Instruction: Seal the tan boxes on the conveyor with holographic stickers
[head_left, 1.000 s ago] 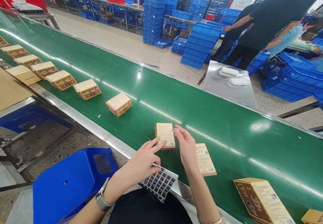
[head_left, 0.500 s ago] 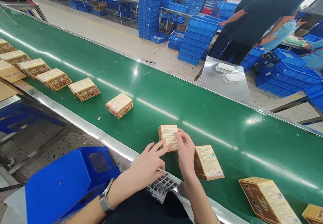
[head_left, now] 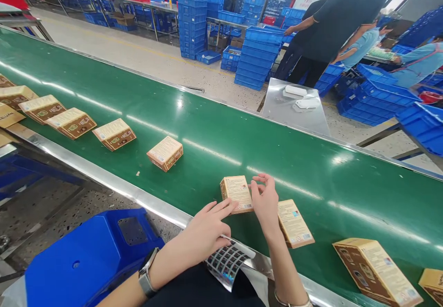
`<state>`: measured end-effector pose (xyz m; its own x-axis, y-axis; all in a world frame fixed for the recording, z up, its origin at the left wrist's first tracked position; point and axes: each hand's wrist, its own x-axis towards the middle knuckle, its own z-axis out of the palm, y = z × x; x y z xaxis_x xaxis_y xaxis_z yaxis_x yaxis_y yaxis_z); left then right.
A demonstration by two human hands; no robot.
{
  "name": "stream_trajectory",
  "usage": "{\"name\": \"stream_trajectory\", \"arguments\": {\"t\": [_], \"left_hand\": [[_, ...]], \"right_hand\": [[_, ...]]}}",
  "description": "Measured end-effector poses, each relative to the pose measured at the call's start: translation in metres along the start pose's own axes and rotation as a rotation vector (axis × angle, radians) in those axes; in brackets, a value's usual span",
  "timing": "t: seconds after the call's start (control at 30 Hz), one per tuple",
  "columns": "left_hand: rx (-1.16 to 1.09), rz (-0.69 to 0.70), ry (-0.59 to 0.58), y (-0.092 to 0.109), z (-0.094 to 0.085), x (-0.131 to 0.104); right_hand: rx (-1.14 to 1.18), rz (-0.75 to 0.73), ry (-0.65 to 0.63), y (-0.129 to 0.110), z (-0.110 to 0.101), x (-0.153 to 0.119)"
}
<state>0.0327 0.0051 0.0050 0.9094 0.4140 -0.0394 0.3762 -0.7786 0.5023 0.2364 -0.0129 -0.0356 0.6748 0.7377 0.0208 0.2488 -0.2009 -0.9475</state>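
Note:
A small cream-and-brown box (head_left: 236, 188) lies on the green conveyor belt, its printed face up with a small shiny sticker (head_left: 243, 187) near the right edge. My left hand (head_left: 209, 228) rests its outstretched fingertips on the box's lower edge. Its thumb and lower fingers pinch a silvery sheet of stickers (head_left: 226, 263), which hangs over the belt's metal edge. Just right of the box, my right hand (head_left: 266, 201) is lifted slightly, fingers loosely bent and apart, with nothing visible in them. Beside that wrist lies another box (head_left: 296, 224), also bearing a sticker.
Several similar boxes line the belt (head_left: 194, 187) to the left, one (head_left: 165, 154) nearest. A larger-looking box (head_left: 377, 270) sits at the right. A blue plastic stool (head_left: 79, 261) stands below left. Across the belt are a metal table (head_left: 294, 113), stacked blue crates (head_left: 256, 58) and people.
My right hand has moved off the box's face to its right, uncovering the sticker. My left fingertips stay on the box. The view has shifted a little.

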Motion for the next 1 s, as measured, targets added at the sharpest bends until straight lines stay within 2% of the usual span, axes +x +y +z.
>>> {"name": "stream_trajectory", "arguments": {"t": [0.07, 0.1, 0.2, 0.27, 0.43, 0.6, 0.7, 0.77, 0.83, 0.9, 1.0], "left_hand": [[-0.018, -0.062, 0.033, 0.001, -0.010, -0.004], [-0.026, -0.108, 0.044, 0.001, -0.016, -0.006], [-0.071, -0.226, 0.078, 0.006, -0.033, -0.010], [-0.125, -0.270, 0.100, 0.009, -0.041, -0.012], [-0.212, -0.391, 0.095, 0.016, -0.047, -0.013], [-0.163, -0.421, 0.063, 0.016, -0.047, -0.013], [-0.185, -0.469, 0.063, 0.015, -0.048, -0.014], [-0.227, -0.502, 0.060, 0.013, -0.049, -0.015], [-0.248, -0.500, 0.099, 0.005, -0.050, -0.018], [-0.167, -0.463, 0.241, -0.011, -0.050, -0.023], [0.013, -0.453, 0.488, -0.045, -0.049, -0.033]], "right_hand": [[-0.035, -0.095, -0.087, -0.015, -0.017, -0.007], [-0.055, -0.168, -0.184, -0.023, -0.025, -0.013], [-0.108, -0.397, -0.600, -0.045, -0.044, -0.038], [-0.129, -0.497, -0.721, -0.052, -0.049, -0.050], [-0.214, -0.655, -0.648, -0.048, -0.046, -0.052], [-0.344, -0.940, -0.521, -0.045, -0.034, -0.052], [-0.390, -1.051, -0.427, -0.044, -0.027, -0.058], [-0.361, -1.059, -0.410, -0.041, -0.023, -0.061], [-0.261, -0.978, -0.447, -0.038, -0.022, -0.062], [-0.133, -0.788, -0.475, -0.034, -0.021, -0.058], [0.077, -0.413, -0.402, -0.031, -0.016, -0.043]]}}
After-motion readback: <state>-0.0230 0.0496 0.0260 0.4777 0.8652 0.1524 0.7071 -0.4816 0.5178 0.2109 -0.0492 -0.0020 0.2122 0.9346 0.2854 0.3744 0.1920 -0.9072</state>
